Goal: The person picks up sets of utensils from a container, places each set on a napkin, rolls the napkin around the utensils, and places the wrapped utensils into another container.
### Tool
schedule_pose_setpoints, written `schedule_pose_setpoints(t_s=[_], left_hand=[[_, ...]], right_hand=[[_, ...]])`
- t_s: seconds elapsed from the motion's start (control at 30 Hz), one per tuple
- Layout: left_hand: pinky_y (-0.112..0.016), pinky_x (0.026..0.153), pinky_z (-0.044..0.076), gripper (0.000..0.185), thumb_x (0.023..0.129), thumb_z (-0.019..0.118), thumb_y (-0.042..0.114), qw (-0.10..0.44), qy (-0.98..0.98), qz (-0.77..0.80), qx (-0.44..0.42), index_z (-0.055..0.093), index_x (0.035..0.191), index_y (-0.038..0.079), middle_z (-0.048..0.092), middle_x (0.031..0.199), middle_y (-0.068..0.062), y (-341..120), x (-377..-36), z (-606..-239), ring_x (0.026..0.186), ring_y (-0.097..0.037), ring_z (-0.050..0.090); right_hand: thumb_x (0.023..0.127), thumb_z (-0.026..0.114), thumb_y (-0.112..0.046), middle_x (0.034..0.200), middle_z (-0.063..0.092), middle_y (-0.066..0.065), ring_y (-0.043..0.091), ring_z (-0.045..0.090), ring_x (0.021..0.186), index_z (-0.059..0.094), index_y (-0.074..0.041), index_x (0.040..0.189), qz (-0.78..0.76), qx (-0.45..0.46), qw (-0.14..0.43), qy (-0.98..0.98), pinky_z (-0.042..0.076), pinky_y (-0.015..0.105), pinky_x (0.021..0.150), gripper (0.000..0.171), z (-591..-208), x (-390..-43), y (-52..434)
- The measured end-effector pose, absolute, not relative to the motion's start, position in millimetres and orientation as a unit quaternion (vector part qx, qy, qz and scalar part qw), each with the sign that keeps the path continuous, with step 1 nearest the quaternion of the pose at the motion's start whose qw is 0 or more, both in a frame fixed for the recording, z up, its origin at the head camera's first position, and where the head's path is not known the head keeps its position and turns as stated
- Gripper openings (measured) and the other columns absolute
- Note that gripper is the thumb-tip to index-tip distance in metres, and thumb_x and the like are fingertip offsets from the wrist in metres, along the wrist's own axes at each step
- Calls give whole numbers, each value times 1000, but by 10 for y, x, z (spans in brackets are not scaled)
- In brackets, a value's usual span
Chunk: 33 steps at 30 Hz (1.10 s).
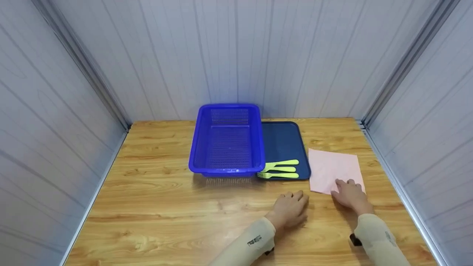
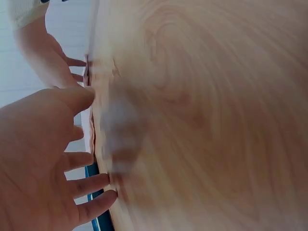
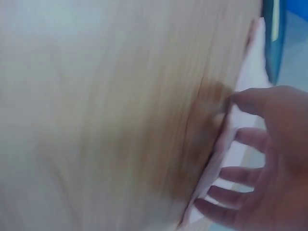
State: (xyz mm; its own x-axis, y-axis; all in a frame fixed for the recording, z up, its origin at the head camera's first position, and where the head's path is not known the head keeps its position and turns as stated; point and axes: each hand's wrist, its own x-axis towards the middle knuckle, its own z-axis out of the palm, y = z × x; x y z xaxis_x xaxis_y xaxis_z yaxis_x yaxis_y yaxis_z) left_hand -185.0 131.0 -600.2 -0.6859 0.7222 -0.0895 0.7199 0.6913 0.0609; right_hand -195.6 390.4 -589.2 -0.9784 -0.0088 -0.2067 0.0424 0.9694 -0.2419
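Note:
A pink square of paper or cloth, like a napkin [image 1: 330,168], lies flat on the wooden table at the right. My right hand [image 1: 351,194] rests on its near right corner, fingers spread and loosely bent; in the right wrist view the fingertips [image 3: 235,97] are right at its near edge. To the left of it, my left hand [image 1: 290,208] is low over the bare table with its fingers relaxed and nothing in them. In the left wrist view that hand [image 2: 38,154] shows its palm, with fingertips close to the wood.
A blue plastic basket [image 1: 229,172] overlaps the left part of a dark blue tray [image 1: 282,140]. Three yellow-green pieces of cutlery lie on the tray, the nearest a fork [image 1: 279,175]. Panelled walls [image 1: 236,55] enclose the table [image 1: 155,214] at the back and both sides.

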Motion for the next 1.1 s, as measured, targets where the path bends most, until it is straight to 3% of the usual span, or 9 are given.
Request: schedule_pose_setpoints(t_s=[0.13,0.23,0.4,0.57,0.67,0.87,1.0,1.1], left_hand=[[-41,106,36,68,96,41,59,74,918,3,390,23,155,30,24,158,8,1378,-1828,-5991,136,-22,37],[-41,108,33,68,96,37,63,73,917,-19,392,23,155,32,23,158,11,1436,-1797,-6001,139,-22,32],[-41,110,31,65,96,36,64,96,921,-43,375,33,152,31,29,155,12,1452,-1723,-5977,141,-22,28],[-42,109,32,60,96,41,60,142,923,-24,358,39,148,31,31,154,13,1376,-1621,-5930,141,-22,28],[-42,108,33,58,96,40,60,162,921,-15,353,42,146,31,32,154,14,1251,-1561,-5927,141,-22,28],[-46,109,31,55,97,42,58,185,923,27,336,46,144,31,30,154,13,861,-1469,-5940,142,-25,27],[-50,109,31,45,99,45,50,210,924,64,312,51,140,32,33,153,14,649,-1456,-5896,143,-26,25],[-49,104,38,39,100,45,45,153,938,46,309,63,129,26,45,146,9,594,-1469,-5852,138,-29,34]], right_hand=[[95,55,-34,127,38,43,59,41,108,44,6,138,-131,39,133,982,39,68,86,60,-5841,-1795,3750],[94,57,-34,125,40,41,58,42,107,46,5,137,-134,57,144,979,41,68,84,59,-5809,-1663,3635],[92,60,-31,118,46,36,54,47,102,49,3,133,-131,67,166,975,44,66,78,54,-5739,-1470,3480],[91,61,-31,104,54,29,50,53,94,60,1,119,-108,57,187,975,47,64,73,42,-5634,-1388,3439],[90,63,-27,113,54,33,54,52,102,59,3,121,-107,15,160,981,45,66,79,43,-5667,-1371,3444],[87,68,-17,136,36,43,60,33,125,48,8,135,-166,-65,132,975,31,67,99,57,-5852,-1334,3418],[84,73,-24,134,39,42,60,41,117,50,4,136,-143,-58,152,976,38,68,91,64,-5842,-1321,3323],[80,77,-31,127,45,40,59,49,106,51,2,135,-118,-56,157,979,44,67,81,69,-5784,-1316,3212]])
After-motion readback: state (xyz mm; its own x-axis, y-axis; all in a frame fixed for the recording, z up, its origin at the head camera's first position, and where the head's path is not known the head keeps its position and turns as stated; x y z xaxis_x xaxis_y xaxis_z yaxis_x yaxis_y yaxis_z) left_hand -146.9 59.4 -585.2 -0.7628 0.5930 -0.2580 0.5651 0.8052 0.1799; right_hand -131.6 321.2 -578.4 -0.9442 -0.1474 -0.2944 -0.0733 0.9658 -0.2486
